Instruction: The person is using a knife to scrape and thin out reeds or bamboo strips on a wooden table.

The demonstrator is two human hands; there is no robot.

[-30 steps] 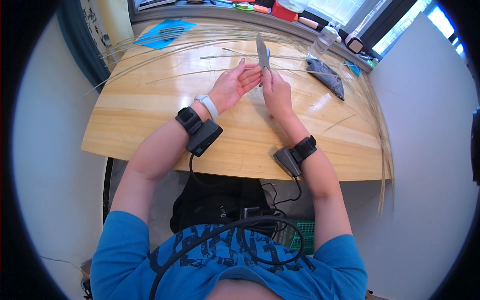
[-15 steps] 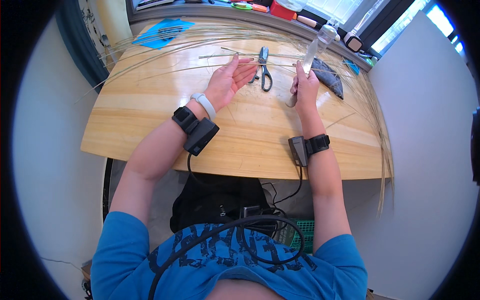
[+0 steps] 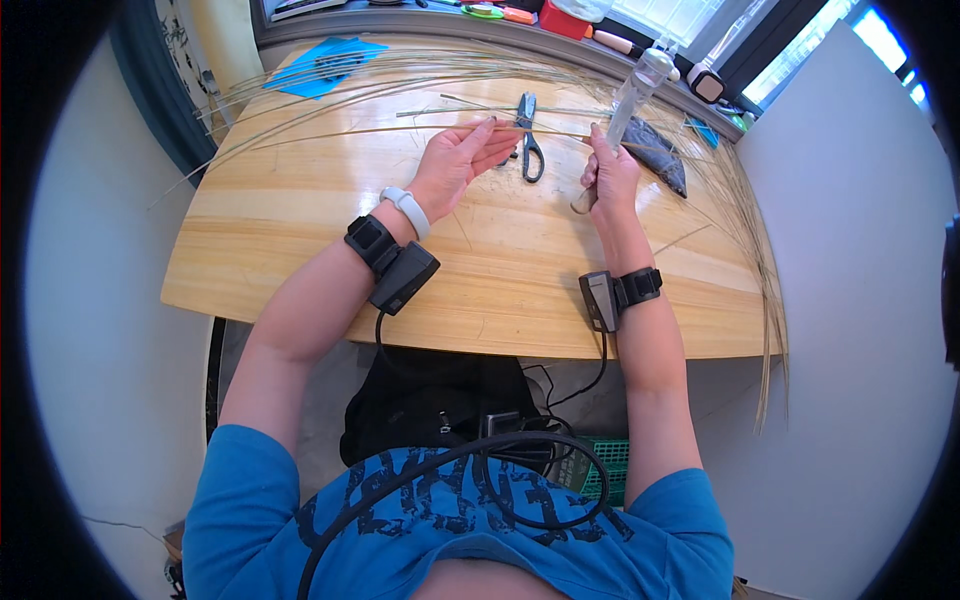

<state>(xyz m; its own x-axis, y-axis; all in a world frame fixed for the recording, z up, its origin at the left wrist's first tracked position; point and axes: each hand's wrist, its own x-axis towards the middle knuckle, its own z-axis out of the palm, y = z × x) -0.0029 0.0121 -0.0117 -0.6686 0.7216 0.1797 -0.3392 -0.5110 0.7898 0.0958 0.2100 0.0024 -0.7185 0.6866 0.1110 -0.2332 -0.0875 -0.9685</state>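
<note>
My left hand [image 3: 455, 160] lies palm-up on the wooden table [image 3: 300, 250], fingers spread, with its fingertips at a long thin reed [image 3: 350, 131] that runs across the tabletop. Just right of those fingers, grey-handled scissors [image 3: 528, 135] lie flat on the table. My right hand [image 3: 605, 172] is closed around the lower part of a clear plastic bottle [image 3: 635, 90], which leans up and to the right.
Many long pale reeds [image 3: 400, 80] fan over the far half of the table and hang off its right edge [image 3: 765, 300]. A grey cloth [image 3: 660, 150] lies beyond the bottle, a blue sheet [image 3: 325, 60] at the far left. Small items line the window ledge [image 3: 560, 20].
My right hand has put the scissors down on the table, moved to the right and taken hold of the clear bottle. My left hand has stayed open in nearly the same place.
</note>
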